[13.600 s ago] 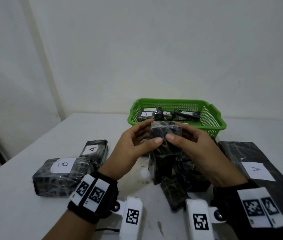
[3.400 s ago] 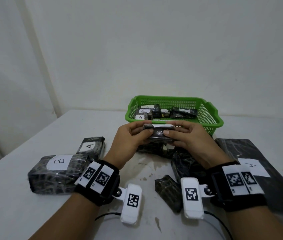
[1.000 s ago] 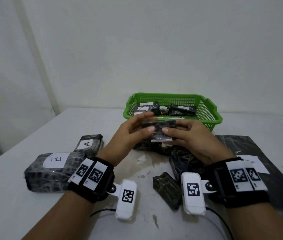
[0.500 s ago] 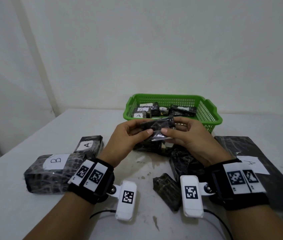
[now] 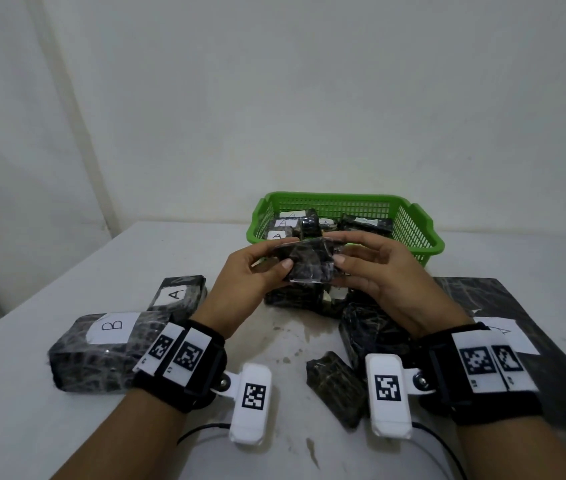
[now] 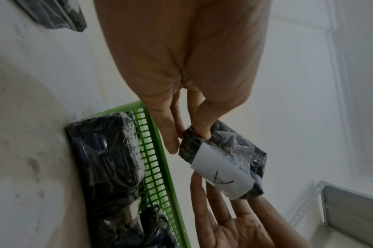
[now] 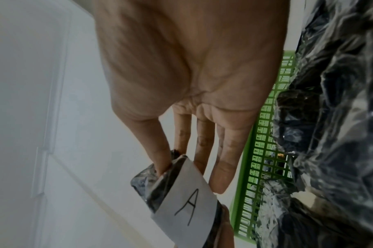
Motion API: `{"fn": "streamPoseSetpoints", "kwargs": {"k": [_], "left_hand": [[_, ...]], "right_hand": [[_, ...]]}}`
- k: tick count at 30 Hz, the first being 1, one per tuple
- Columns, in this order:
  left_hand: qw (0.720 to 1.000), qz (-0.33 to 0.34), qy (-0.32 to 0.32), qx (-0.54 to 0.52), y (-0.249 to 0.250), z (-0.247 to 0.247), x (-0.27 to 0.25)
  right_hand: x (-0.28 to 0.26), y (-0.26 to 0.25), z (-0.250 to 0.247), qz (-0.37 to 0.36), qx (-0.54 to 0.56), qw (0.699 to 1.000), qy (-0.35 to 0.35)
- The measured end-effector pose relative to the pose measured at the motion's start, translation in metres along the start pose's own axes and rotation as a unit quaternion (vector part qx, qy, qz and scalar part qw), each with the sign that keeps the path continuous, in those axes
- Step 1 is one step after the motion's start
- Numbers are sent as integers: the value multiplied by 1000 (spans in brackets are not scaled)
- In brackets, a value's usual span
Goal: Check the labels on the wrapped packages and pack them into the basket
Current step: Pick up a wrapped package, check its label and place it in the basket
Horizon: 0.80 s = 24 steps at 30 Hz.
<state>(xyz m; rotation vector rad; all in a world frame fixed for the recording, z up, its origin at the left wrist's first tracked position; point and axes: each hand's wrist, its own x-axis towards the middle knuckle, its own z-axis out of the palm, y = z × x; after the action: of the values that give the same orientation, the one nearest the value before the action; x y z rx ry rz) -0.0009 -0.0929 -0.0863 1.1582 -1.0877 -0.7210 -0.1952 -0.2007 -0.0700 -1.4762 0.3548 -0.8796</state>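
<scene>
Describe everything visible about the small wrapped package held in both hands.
The small wrapped package is a dark block under crinkled clear film, with a white paper label handwritten "A". The left hand and right hand pinch its opposite ends, holding it tilted in the air before the green basket, label turned away from the head view.

Soft even light, dim blurry wrist views (edges warped)

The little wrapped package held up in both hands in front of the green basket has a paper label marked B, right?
Not quite: the label on the small wrapped package reads A, as the right wrist view shows. Both the left hand and right hand do hold it before the green basket.
</scene>
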Motion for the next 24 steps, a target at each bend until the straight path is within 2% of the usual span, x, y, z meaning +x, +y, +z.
{"fn": "streamPoseSetpoints", "kwargs": {"k": [4, 9, 12, 17, 21, 24], "left_hand": [[1000, 4, 2, -7, 1, 4, -1], [995, -16, -88, -53, 9, 11, -6], [994, -16, -105, -25, 8, 10, -8], [994, -21, -88, -61, 8, 9, -5], [994, -23, -103, -29, 9, 11, -8], [997, -9, -76, 14, 9, 12, -9]], "right_hand": [[2, 5, 2, 7, -10, 1000, -2], [1, 7, 6, 32, -10, 999, 14], [0, 5, 9, 39, -28, 998, 26], [-2, 3, 12, 53, -40, 998, -1], [-1, 3, 14, 35, -61, 996, 48], [0, 5, 13, 37, -90, 993, 69]]}}
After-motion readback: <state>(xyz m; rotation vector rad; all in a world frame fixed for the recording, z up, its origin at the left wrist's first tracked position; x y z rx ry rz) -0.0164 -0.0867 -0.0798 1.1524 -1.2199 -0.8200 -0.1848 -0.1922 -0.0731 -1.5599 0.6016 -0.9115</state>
